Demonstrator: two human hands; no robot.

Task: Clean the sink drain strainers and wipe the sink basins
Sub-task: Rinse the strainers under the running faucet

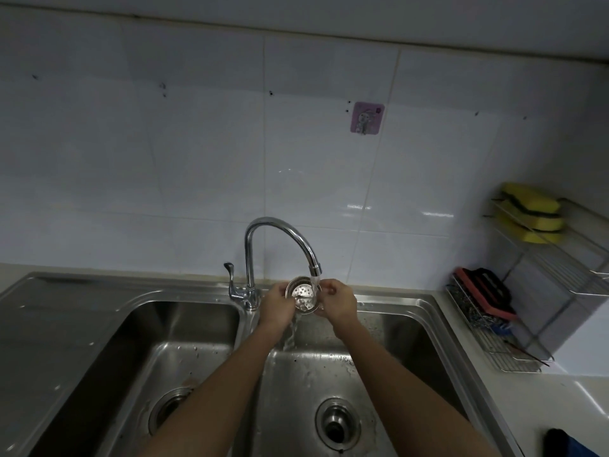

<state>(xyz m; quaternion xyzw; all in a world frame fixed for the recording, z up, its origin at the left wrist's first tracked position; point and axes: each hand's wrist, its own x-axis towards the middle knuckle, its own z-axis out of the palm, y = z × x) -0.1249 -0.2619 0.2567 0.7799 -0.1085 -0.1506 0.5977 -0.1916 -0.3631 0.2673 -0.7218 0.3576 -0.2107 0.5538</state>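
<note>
A round metal drain strainer with a perforated bottom is held under the running faucet, tilted so its inside faces me. My left hand grips its left rim. My right hand curls round its right side. Water streams off it down into the right basin. The right drain is an open hole with no strainer in it. My left forearm partly hides the left basin's drain.
A faucet lever stands left of the spout. A wire rack on the right counter holds a red-black brush. Yellow sponges lie on a wall shelf. A dark cloth lies at the bottom right.
</note>
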